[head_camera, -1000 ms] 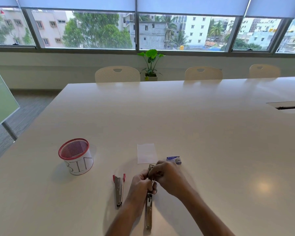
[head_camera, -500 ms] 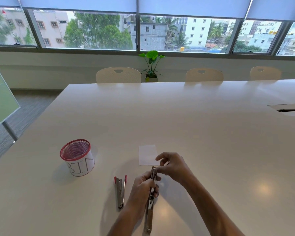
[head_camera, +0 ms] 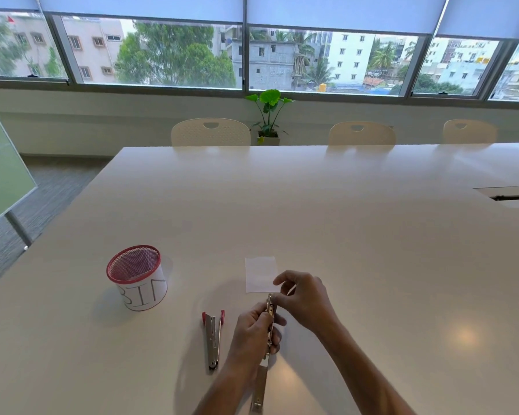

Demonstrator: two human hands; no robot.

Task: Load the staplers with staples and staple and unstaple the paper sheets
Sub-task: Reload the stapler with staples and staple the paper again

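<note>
Left hand [head_camera: 253,330] grips opened stapler [head_camera: 266,339]; right hand [head_camera: 304,298] pinches at its far tip, fingers curled; paper [head_camera: 259,272] just beyond.

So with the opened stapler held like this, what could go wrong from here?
1. The left hand grips the opened stapler lifted at its front, its tail reaching the table's near edge; it could twist or slip.
2. The right hand pinches something too small to identify at its front end; staples could spill there.
3. That hand overlaps the paper sheet and might nudge it.

A white table [head_camera: 342,220] carries a red-rimmed mesh bin [head_camera: 137,277], a paper sheet [head_camera: 259,272] and a red-tipped stapler [head_camera: 212,336].
</note>
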